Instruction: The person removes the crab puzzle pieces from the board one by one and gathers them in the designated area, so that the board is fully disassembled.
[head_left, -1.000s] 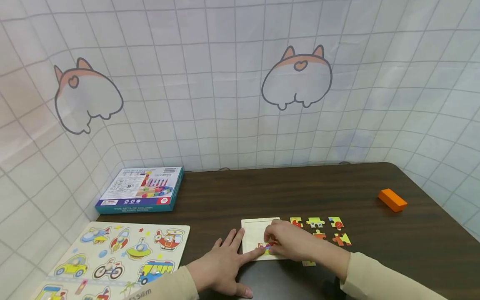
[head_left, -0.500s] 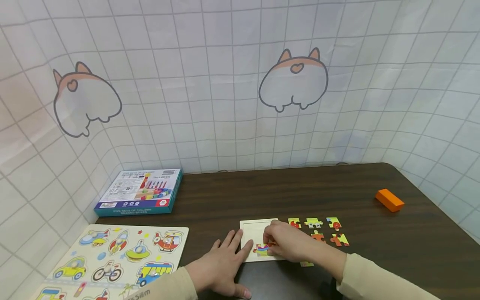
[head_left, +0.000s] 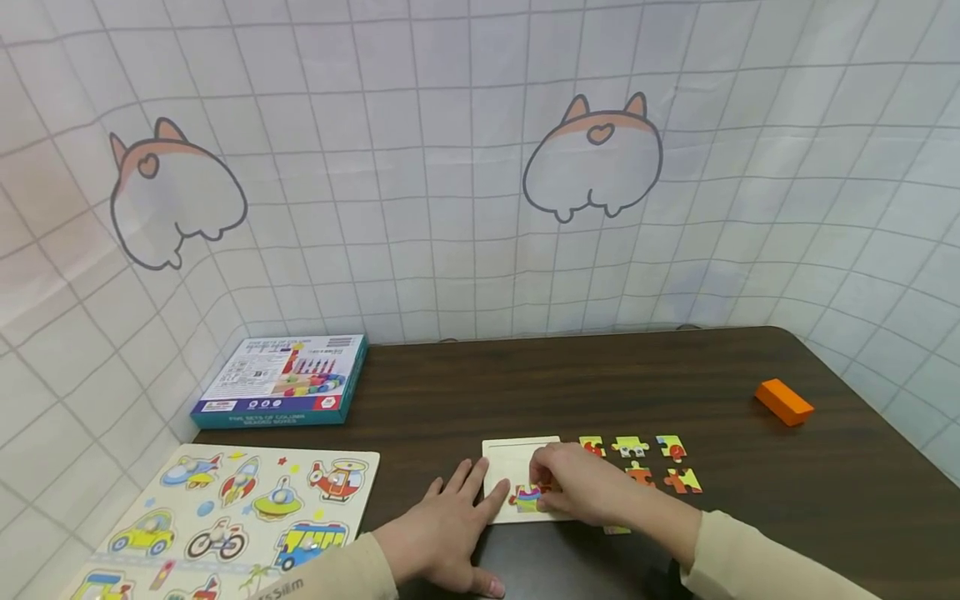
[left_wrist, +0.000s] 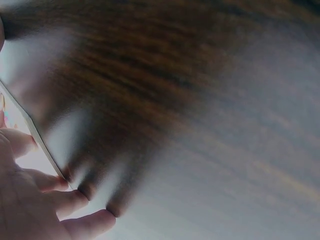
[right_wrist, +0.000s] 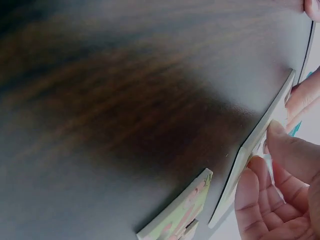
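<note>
A pale wooden puzzle tray point(head_left: 508, 460) lies on the dark table in front of me. Near its lower edge, inside, is a jigsaw piece point(head_left: 527, 500) with colourful stripes. My right hand point(head_left: 588, 485) is over the tray's right part, its thumb and curled fingers pinching a jigsaw piece that they mostly hide. With fingers spread, my left hand point(head_left: 450, 529) rests at the tray's left side, fingertips on its edge and the index finger close to the striped piece. The left wrist view shows those fingers point(left_wrist: 75, 202) along the tray edge.
Several loose jigsaw pieces point(head_left: 630, 446) lie right of the tray, one point(right_wrist: 182, 205) below my right wrist. An orange block point(head_left: 783, 402) is farther right. A knob puzzle board point(head_left: 255, 533) and a boxed toy set point(head_left: 281, 379) occupy the left side.
My left index finger has drawn back left, off the striped piece, which shows more now. The right hand stays at nearly the same spot over the tray.
</note>
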